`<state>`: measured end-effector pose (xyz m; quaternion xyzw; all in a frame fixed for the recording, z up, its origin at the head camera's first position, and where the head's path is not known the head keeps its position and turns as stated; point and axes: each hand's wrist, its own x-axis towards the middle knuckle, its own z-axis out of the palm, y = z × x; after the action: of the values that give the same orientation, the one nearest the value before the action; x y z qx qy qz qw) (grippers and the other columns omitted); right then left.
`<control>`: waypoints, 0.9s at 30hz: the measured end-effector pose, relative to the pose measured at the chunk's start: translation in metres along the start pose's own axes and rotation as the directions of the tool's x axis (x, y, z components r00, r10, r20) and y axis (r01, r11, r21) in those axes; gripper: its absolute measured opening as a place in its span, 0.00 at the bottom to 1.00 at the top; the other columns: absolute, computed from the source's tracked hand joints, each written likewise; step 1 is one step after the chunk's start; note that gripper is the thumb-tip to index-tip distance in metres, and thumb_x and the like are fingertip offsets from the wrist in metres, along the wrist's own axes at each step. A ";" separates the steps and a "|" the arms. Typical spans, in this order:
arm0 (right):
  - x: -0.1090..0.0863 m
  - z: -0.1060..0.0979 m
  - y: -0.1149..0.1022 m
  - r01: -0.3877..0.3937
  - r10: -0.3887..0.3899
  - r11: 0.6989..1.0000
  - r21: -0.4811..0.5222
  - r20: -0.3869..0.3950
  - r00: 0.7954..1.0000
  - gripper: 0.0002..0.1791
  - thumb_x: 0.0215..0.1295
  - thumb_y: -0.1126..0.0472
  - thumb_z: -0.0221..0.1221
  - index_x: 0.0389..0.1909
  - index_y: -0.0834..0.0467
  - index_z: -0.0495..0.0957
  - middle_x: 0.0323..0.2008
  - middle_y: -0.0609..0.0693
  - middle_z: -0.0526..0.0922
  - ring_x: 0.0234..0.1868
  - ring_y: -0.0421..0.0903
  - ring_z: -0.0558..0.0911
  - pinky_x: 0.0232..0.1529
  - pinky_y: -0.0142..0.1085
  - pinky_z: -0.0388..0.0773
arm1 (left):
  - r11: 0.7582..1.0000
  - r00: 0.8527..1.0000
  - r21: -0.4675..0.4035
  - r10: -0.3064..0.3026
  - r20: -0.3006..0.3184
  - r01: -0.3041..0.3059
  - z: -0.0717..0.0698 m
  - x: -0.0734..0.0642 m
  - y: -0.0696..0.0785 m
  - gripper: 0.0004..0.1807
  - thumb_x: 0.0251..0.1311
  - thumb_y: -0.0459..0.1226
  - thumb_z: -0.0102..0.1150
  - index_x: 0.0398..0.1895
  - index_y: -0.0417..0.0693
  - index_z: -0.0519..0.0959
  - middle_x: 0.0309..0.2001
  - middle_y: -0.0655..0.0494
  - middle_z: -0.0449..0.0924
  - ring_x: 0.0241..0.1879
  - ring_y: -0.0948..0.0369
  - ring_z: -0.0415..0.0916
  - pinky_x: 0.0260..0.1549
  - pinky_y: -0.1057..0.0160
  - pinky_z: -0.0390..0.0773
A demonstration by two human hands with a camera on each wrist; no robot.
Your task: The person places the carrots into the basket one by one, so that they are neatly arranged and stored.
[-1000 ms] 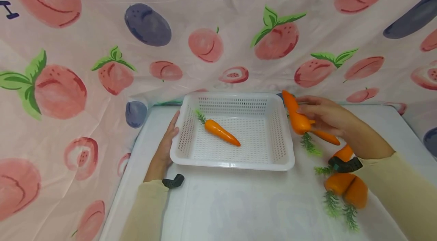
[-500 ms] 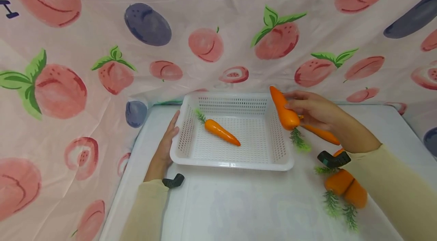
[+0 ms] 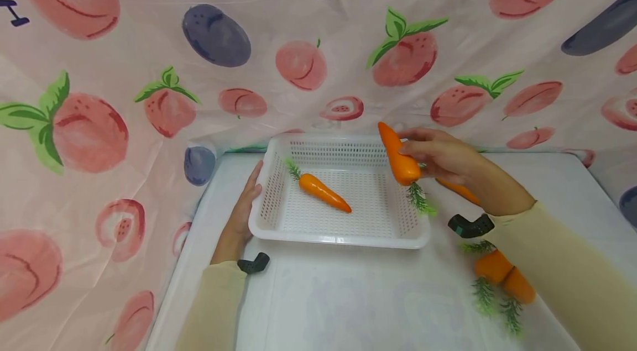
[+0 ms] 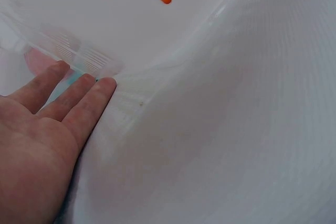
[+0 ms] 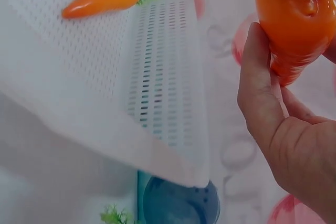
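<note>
My right hand [image 3: 443, 156] pinches an orange toy carrot [image 3: 401, 158] between thumb and fingers, its tip up and green leaves hanging down. In the head view that carrot overlaps the right rim of a white perforated plastic basket [image 3: 343, 240]. Inside the basket lies another carrot [image 3: 324, 192], tip toward the lower right. My left hand [image 3: 240, 213] rests against the basket's left side, and the left wrist view shows its fingers [image 4: 86, 106] nearly straight along the wall. Fingers and carrot also show in the right wrist view, with the carrot [image 5: 294, 19] thick end up.
Several more carrots [image 3: 492, 267] lie on the white table [image 3: 348, 301] to the right, partly under the right sleeve [image 3: 557, 262]. One carrot [image 3: 459, 190] shows behind the right wrist. A fruit-print cloth [image 3: 348, 25] hangs at the back.
My right hand has moved left and slightly up with its carrot, from beside the basket to over its right rim. The left hand and basket have stayed put.
</note>
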<state>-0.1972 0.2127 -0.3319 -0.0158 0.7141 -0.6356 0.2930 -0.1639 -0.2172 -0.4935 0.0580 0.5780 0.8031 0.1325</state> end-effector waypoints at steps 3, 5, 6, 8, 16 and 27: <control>0.004 0.004 -0.002 0.004 -0.004 1.000 0.008 -0.003 1.000 0.36 0.74 0.55 0.58 0.76 0.57 0.53 0.68 0.56 0.64 0.61 0.53 0.73 0.57 0.44 0.83 | 1.000 1.000 -0.006 0.000 -0.003 0.000 -0.001 0.001 -0.001 0.36 0.75 0.44 0.39 0.83 0.74 0.44 0.83 0.65 0.47 0.80 0.50 0.50 0.63 0.63 0.72; 0.006 0.007 -0.003 0.006 -0.006 1.000 0.013 -0.012 1.000 0.36 0.74 0.55 0.58 0.76 0.57 0.54 0.68 0.56 0.65 0.61 0.53 0.74 0.56 0.45 0.83 | 1.000 1.000 -0.005 -0.002 -0.005 0.001 -0.002 0.002 -0.002 0.36 0.75 0.44 0.40 0.83 0.74 0.44 0.83 0.65 0.46 0.80 0.51 0.50 0.63 0.63 0.72; 0.008 0.008 -0.003 0.009 -0.009 1.000 0.016 -0.014 1.000 0.35 0.74 0.55 0.58 0.75 0.57 0.55 0.68 0.56 0.65 0.60 0.53 0.75 0.56 0.45 0.83 | 1.000 1.000 -0.006 -0.003 -0.004 0.003 -0.003 0.002 -0.003 0.36 0.75 0.45 0.40 0.83 0.74 0.44 0.83 0.65 0.46 0.80 0.52 0.50 0.64 0.63 0.71; 0.010 0.011 -0.003 0.012 -0.012 1.000 0.015 -0.017 1.000 0.34 0.74 0.56 0.58 0.75 0.57 0.56 0.68 0.56 0.66 0.59 0.53 0.76 0.56 0.46 0.83 | 1.000 1.000 -0.010 -0.006 -0.003 0.006 -0.003 0.003 -0.004 0.36 0.75 0.45 0.41 0.83 0.74 0.43 0.83 0.66 0.45 0.80 0.52 0.50 0.64 0.63 0.71; 0.019 0.022 -0.007 0.022 -0.022 0.999 0.039 0.000 1.000 0.30 0.73 0.58 0.57 0.72 0.58 0.59 0.64 0.56 0.69 0.56 0.51 0.79 0.55 0.48 0.83 | 1.000 1.000 0.002 -0.002 0.006 0.002 0.002 -0.002 0.003 0.36 0.76 0.44 0.39 0.83 0.73 0.43 0.83 0.64 0.46 0.80 0.51 0.51 0.64 0.62 0.71; 0.029 0.035 -0.008 0.019 -0.019 0.999 0.045 0.008 1.000 0.31 0.73 0.60 0.55 0.73 0.58 0.58 0.65 0.57 0.68 0.57 0.52 0.78 0.54 0.48 0.84 | 1.000 1.000 0.026 -0.006 0.000 0.006 0.004 -0.004 0.005 0.35 0.75 0.44 0.39 0.82 0.78 0.46 0.83 0.65 0.45 0.80 0.50 0.50 0.63 0.63 0.72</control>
<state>-0.2091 0.1685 -0.3365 -0.0189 0.6983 -0.6541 0.2902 -0.1603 -0.2162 -0.4876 0.0580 0.5885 0.7952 0.1344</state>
